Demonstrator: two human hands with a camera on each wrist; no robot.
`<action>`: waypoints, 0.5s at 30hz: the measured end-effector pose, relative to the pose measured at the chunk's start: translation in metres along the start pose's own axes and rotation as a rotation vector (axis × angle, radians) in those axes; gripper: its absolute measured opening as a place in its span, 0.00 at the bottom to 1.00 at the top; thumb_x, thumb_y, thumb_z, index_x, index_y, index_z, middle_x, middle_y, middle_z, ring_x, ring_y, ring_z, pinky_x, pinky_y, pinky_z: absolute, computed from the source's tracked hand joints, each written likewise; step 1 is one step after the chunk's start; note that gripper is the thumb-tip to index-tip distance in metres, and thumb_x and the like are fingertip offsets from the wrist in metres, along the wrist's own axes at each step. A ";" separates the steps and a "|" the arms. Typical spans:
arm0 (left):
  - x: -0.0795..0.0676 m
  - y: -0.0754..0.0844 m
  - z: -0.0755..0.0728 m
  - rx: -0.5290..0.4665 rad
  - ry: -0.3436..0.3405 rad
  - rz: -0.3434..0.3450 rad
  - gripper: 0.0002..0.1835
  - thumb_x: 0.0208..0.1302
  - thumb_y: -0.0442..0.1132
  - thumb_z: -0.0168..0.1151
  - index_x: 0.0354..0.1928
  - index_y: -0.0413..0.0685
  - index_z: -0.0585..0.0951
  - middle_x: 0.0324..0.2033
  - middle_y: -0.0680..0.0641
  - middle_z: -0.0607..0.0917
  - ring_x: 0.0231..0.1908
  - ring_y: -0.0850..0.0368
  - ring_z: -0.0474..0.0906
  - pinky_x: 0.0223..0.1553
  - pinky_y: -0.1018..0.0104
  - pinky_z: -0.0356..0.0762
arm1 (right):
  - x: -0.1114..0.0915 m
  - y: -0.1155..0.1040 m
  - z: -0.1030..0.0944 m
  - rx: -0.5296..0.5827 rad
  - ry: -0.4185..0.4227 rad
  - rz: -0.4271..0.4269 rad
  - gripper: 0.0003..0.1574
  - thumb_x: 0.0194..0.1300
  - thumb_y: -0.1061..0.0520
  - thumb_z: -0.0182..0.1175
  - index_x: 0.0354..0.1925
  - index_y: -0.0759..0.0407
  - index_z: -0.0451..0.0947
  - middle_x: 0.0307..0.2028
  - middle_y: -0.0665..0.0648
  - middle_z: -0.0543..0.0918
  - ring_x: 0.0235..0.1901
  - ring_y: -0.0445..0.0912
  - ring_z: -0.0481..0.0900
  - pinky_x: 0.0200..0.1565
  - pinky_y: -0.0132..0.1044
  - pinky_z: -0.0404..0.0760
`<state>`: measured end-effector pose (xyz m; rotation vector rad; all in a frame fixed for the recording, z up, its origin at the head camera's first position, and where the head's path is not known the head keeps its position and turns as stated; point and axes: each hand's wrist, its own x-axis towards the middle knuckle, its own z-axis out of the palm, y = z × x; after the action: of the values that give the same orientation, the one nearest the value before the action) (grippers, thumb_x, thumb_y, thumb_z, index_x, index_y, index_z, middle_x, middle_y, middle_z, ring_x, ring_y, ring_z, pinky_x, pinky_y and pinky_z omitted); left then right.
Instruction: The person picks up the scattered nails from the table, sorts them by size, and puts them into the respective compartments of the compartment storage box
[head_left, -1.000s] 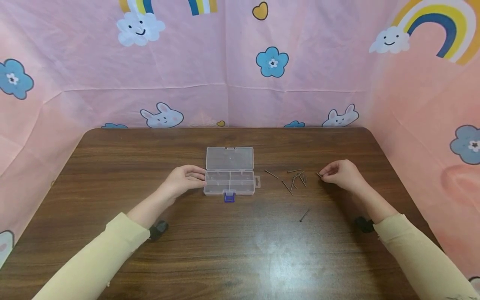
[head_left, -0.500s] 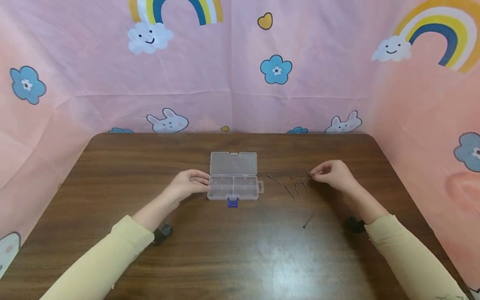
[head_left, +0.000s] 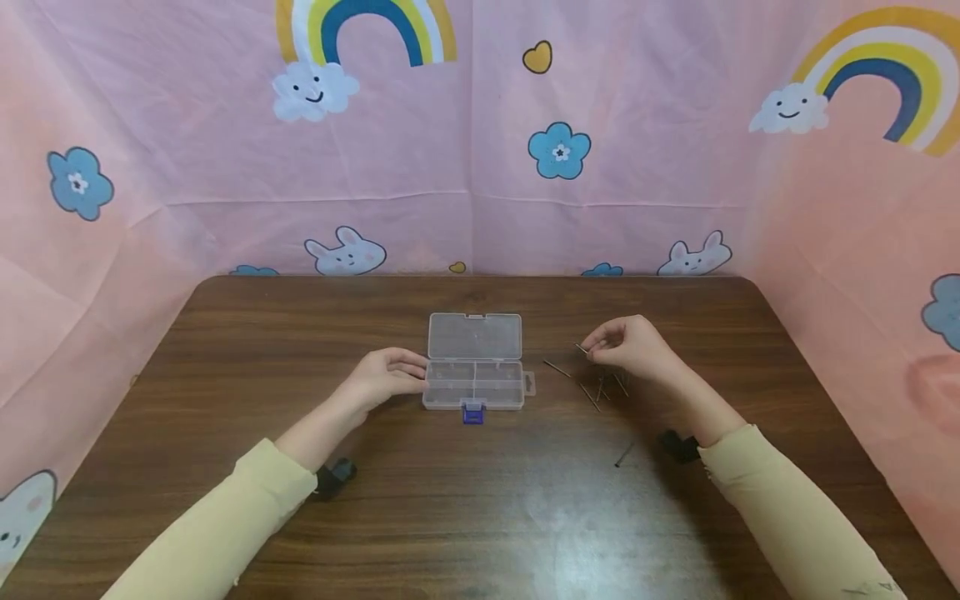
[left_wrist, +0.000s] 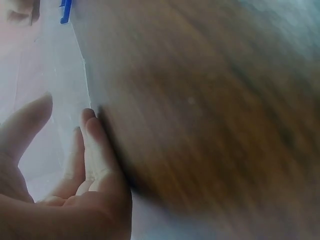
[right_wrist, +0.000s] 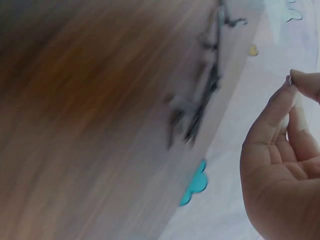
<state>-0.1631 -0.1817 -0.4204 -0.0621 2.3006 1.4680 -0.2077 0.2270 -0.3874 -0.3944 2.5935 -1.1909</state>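
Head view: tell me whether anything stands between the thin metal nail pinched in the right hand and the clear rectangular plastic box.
Nothing tall visibly blocks the pinched nail; between it and the clear plastic box, whose lid is open, one loose metal nail lies flat on the brown wooden table.

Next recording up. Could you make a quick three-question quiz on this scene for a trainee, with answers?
1. Multiple choice: what does the right hand pinch? A) a pen; B) a nail; C) a coin.
2. True or false: the lid of the clear box is open.
3. Fill in: in the head view, the loose nails lie on the table to the ____ of the box.

Key: 1. B; 2. true; 3. right.
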 end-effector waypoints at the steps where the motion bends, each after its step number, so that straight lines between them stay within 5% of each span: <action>1: 0.000 0.000 0.000 -0.004 0.002 -0.004 0.26 0.70 0.38 0.71 0.66 0.37 0.78 0.60 0.36 0.85 0.60 0.44 0.84 0.69 0.44 0.74 | 0.002 -0.003 0.002 0.010 -0.009 -0.006 0.12 0.70 0.63 0.66 0.47 0.68 0.89 0.42 0.61 0.93 0.36 0.36 0.84 0.39 0.32 0.81; 15: -0.004 0.003 0.001 0.004 0.010 0.004 0.26 0.70 0.38 0.71 0.66 0.36 0.79 0.59 0.35 0.86 0.59 0.44 0.85 0.68 0.45 0.75 | 0.030 -0.047 0.039 0.109 -0.110 -0.133 0.11 0.68 0.68 0.64 0.46 0.73 0.88 0.45 0.68 0.92 0.37 0.40 0.87 0.43 0.33 0.84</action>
<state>-0.1597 -0.1801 -0.4169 -0.0641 2.3131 1.4679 -0.2154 0.1601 -0.3789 -0.5989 2.4291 -1.3084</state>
